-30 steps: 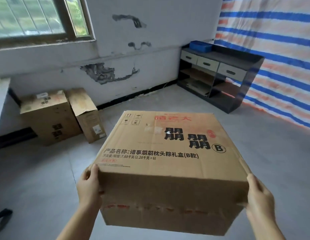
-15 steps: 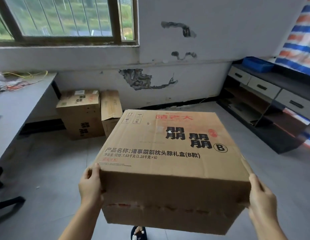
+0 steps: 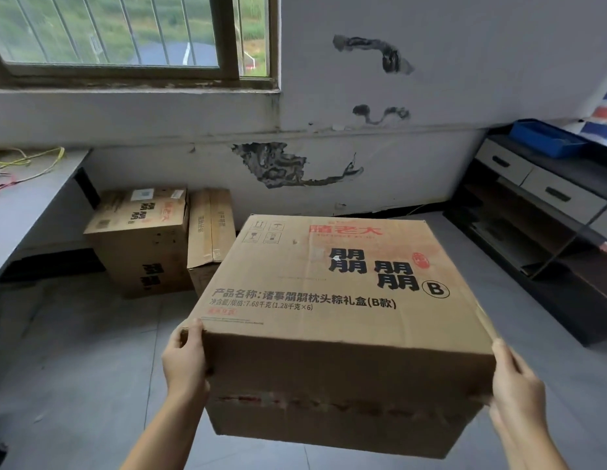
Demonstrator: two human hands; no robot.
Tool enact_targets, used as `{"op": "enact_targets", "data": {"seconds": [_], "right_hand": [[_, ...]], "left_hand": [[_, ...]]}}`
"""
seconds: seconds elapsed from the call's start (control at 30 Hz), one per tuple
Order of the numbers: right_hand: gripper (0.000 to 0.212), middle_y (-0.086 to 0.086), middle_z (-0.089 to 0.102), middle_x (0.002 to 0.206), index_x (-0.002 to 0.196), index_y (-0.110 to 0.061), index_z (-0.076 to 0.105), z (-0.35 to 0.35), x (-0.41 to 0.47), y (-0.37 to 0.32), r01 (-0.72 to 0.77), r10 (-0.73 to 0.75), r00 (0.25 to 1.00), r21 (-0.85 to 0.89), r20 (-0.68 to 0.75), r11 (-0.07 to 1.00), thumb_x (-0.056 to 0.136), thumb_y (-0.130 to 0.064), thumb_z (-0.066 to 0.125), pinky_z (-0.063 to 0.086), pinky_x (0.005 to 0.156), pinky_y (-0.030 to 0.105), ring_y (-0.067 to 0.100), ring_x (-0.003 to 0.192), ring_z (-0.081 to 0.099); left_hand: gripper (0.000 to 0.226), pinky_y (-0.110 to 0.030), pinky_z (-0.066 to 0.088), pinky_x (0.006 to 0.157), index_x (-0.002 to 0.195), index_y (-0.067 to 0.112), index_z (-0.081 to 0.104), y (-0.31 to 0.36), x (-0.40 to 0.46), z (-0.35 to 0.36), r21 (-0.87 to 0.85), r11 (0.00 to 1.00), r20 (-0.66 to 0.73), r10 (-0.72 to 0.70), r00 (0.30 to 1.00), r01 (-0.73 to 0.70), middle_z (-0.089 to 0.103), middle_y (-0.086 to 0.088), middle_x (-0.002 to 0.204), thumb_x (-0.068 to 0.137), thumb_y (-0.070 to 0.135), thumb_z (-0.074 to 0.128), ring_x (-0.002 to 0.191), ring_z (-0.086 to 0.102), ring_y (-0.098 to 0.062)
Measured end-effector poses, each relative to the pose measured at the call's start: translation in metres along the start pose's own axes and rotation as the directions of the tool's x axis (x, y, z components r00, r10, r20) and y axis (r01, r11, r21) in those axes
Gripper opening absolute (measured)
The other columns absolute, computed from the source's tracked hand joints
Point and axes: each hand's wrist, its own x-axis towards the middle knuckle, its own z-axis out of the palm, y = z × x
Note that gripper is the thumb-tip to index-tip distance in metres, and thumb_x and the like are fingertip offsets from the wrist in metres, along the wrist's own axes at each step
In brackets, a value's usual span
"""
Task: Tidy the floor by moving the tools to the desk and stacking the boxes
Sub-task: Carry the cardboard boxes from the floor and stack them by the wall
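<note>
Low in the frame, I carried the printed carton (image 3: pixel 332 320) off the floor.
Left hand (image 3: pixel 184 361) and right hand (image 3: pixel 514 385) clamped its sides; since a second earlier, the two floor boxes (image 3: pixel 142 242) had drifted from far left toward centre, so stacking looked close.

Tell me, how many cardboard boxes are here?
3: one large box carried between both hands, two on the floor by the wall, a printed box and a narrower box beside it. Others may be hidden.

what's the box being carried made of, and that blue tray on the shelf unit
Carried box: corrugated cardboard by its look, matte brown, printed, creased edges, tape along the front seam. Blue tray: probably moulded plastic, with uniform colour and a smooth rim, though it is too far off to be sure.
</note>
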Motion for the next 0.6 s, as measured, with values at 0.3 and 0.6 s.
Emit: {"op": "enact_targets", "data": {"seconds": [0.3, 0.6], "right_hand": [[0.043, 0.014, 0.06, 0.122, 0.126, -0.009, 0.058, 0.132, 0.145, -0.046, 0.018, -0.015, 0.996, -0.039, 0.084, 0.999, 0.093, -0.037, 0.055, 0.048, 0.094, 0.049, 0.036, 0.109, 0.057], [0.042, 0.009, 0.061, 0.122, 0.127, -0.013, 0.058, 0.269, 0.266, -0.113, 0.037, -0.007, 0.969, -0.115, 0.247, 0.993, 0.093, -0.037, 0.054, 0.045, 0.099, 0.048, 0.03, 0.111, 0.058]], "left_hand": [[0.024, -0.037, 0.042, 0.076, 0.111, 0.011, 0.059, -0.007, 0.092, 0.136, -0.032, 0.999, -0.117, -0.007, 0.993, 0.004, 0.057, -0.005, 0.104, 0.097, 0.028, 0.048, 0.097, 0.05, -0.019], [0.02, -0.04, 0.047, 0.088, 0.109, 0.013, 0.06, 0.003, 0.172, 0.25, -0.088, 0.996, -0.25, -0.04, 0.967, 0.019, 0.061, -0.008, 0.11, 0.097, 0.026, 0.049, 0.104, 0.055, -0.021]]}}
